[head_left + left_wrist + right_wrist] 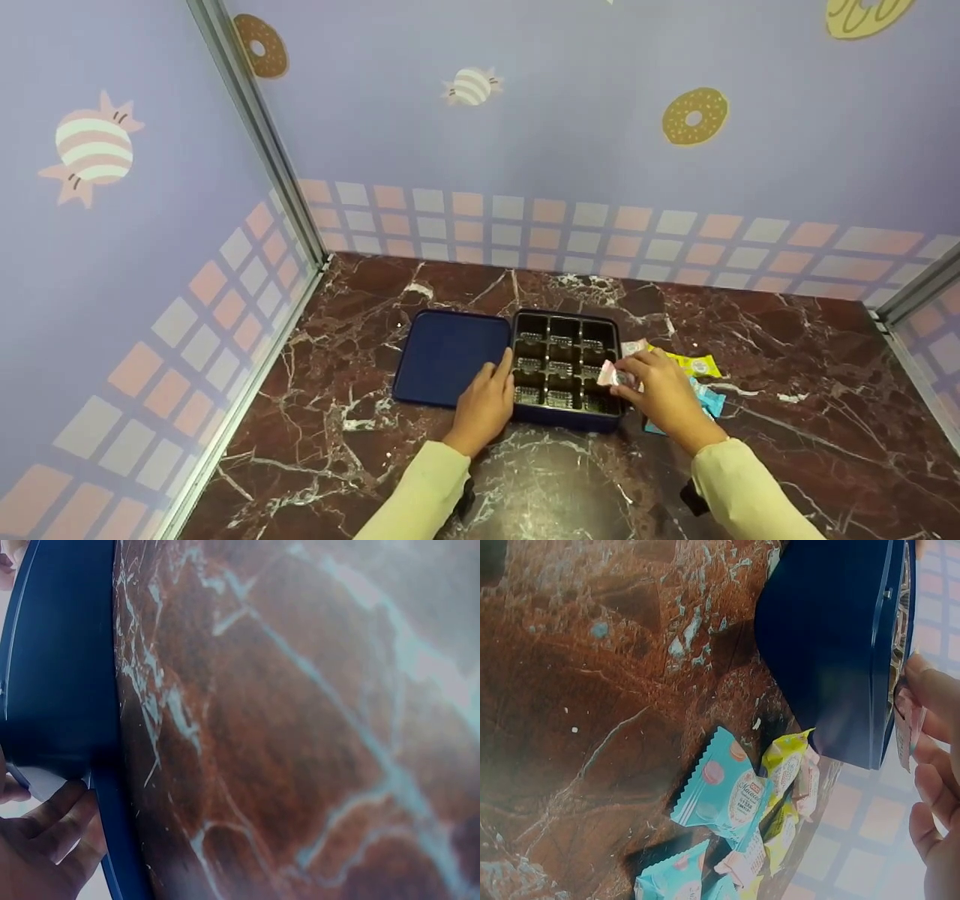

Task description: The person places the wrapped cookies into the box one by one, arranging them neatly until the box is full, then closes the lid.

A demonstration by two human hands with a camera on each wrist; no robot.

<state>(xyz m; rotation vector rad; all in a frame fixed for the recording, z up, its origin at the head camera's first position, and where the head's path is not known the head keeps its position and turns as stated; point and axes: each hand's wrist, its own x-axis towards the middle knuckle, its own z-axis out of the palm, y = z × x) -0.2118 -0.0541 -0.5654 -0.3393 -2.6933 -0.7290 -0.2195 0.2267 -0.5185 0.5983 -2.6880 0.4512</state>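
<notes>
The right hand (664, 394) pinched a crinkled pink sachet (609, 376) over the rectangular blue tin's (568, 418) right edge; the left hand (486, 405) rested open-fingered on its left rim.

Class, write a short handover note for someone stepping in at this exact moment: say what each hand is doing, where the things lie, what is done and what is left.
Left hand: fingers rest flat on the tray's left edge, beside the lid lying to its left.
Right hand: pinches a pink sweet over the tray's right-hand side.
Other packets, teal, yellow and pink, lie on the table right of the tray.
Done: lid off, one sweet picked up.
Left: the compartments look empty; the held sweet is not yet set in one, and the loose packets remain outside.
</notes>
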